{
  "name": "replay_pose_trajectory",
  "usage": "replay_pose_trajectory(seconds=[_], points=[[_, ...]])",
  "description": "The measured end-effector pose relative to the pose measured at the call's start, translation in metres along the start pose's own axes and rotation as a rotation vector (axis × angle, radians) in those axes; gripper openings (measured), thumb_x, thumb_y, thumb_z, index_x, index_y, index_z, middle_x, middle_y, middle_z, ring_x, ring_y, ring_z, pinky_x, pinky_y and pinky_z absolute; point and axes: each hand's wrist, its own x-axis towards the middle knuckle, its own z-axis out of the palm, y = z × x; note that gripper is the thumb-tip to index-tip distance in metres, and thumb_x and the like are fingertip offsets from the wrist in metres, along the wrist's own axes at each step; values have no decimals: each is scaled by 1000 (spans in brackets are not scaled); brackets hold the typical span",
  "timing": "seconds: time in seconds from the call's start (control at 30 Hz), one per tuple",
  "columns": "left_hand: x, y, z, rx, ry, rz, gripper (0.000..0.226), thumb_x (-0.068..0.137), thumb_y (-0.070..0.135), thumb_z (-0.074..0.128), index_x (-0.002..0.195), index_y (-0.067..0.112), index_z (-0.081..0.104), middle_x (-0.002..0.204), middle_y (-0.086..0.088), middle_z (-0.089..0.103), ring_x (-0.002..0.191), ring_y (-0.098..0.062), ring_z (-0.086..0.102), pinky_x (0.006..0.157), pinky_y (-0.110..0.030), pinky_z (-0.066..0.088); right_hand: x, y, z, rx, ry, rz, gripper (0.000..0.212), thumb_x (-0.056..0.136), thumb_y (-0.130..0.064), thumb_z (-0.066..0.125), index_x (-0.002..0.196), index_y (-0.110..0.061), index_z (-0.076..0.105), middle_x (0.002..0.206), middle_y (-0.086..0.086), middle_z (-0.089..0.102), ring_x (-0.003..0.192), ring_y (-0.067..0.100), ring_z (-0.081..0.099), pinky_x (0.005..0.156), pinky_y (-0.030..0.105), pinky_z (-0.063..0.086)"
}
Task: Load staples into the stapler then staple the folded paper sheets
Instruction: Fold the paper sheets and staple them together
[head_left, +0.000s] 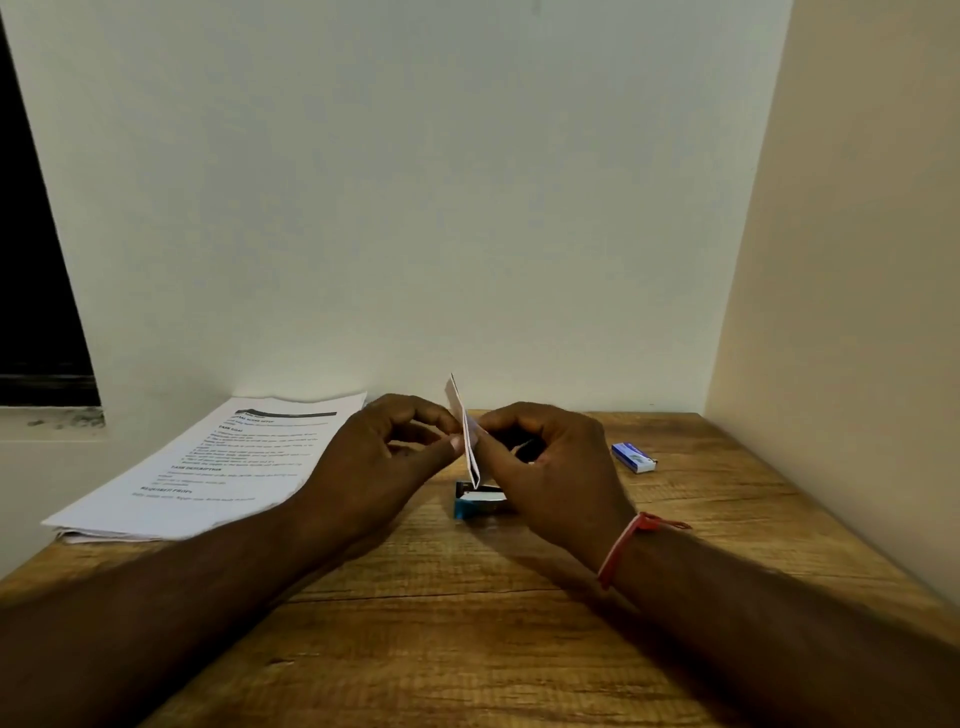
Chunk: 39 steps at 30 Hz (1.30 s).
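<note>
Wood-grain table (467, 649), matte. Blue stapler (479, 501) lying low, metal top. Left hand (384, 457) and right hand (550, 467) pinching folded paper (466, 434) upright, edge just above stapler; thin, floppy, could slip or skew, staple missing layers. Beyond: small staple box (632, 457), printed sheets (218, 462).

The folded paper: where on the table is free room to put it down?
Free: bare wood between the forearms, nearer than the stapler, and right of the staple box. Crowded: around the stapler, under the left hand and right hand holding the folded paper; printed sheets cover the left.
</note>
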Motion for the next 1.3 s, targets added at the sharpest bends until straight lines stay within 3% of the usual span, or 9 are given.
replay_pose_trajectory(seconds=[0.07, 0.17, 0.37, 0.5, 0.63, 0.73, 0.87, 1.1, 1.3], points=[[-1, 7, 0, -97, -18, 4, 12, 102, 32, 78, 103, 25, 87, 102, 0, 86, 94, -15, 82, 84, -27, 66, 1, 3, 0, -94, 31, -41, 4, 96, -34, 85, 94, -32, 88, 81, -20, 79, 82, 6, 76, 65, 21, 61], [-4, 13, 2, -196, -69, -45, 29, 98, 42, 76, 107, 17, 85, 97, -5, 88, 91, -21, 85, 86, -36, 69, 3, 7, -1, -185, 35, -93, 7, 93, -27, 88, 98, -31, 88, 85, -24, 76, 85, 2, 74, 64, 20, 61], [-2, 9, 2, -200, -40, -107, 16, 105, 26, 76, 102, 14, 86, 92, -6, 88, 86, -24, 87, 86, -32, 70, 4, 13, 1, -257, 23, -143, 12, 94, -21, 86, 103, -29, 89, 92, -16, 80, 88, 2, 72, 66, 18, 59], [-3, 7, 4, -285, -57, -158, 15, 105, 20, 75, 105, 9, 86, 96, -11, 88, 94, -29, 86, 94, -44, 69, 5, 15, 1, -227, 27, -98, 8, 94, -21, 87, 100, -26, 89, 94, -16, 81, 90, 0, 73, 73, 14, 60], [-3, 4, 6, -384, -54, -212, 13, 104, 15, 76, 104, 6, 85, 100, -14, 88, 99, -34, 86, 98, -49, 68, 4, 15, 3, -191, 29, -65, 5, 95, -22, 86, 98, -25, 88, 95, -17, 81, 92, 0, 75, 78, 23, 64], [-4, 5, 5, -332, -39, -181, 11, 102, 16, 78, 101, 10, 87, 97, -13, 88, 94, -32, 86, 92, -43, 70, 2, 11, 4, -159, 11, 1, 6, 96, -30, 83, 100, -28, 87, 97, -17, 82, 94, -1, 76, 81, 22, 66], [-3, 4, 0, -190, -20, -100, 8, 99, 20, 82, 99, 22, 89, 91, -5, 88, 86, -23, 85, 86, -37, 71, -1, 6, 5, -124, -7, 44, 24, 94, -48, 81, 106, -28, 88, 97, -17, 84, 94, -1, 78, 85, 26, 68], [-1, 5, -3, -164, -23, -75, 13, 93, 26, 87, 104, 21, 90, 94, -4, 88, 93, -23, 86, 95, -49, 70, 1, 4, 6, 16, -48, 126, 10, 101, -35, 80, 103, -26, 85, 91, -13, 84, 89, 0, 79, 78, 20, 65], [-3, 5, 2, -137, -20, -50, 7, 94, 27, 86, 101, 25, 90, 88, 1, 88, 88, -16, 86, 91, -39, 68, 3, 4, 7, 35, -25, 175, 15, 108, -23, 69, 98, -21, 81, 88, -9, 80, 84, -5, 73, 65, 9, 53]])
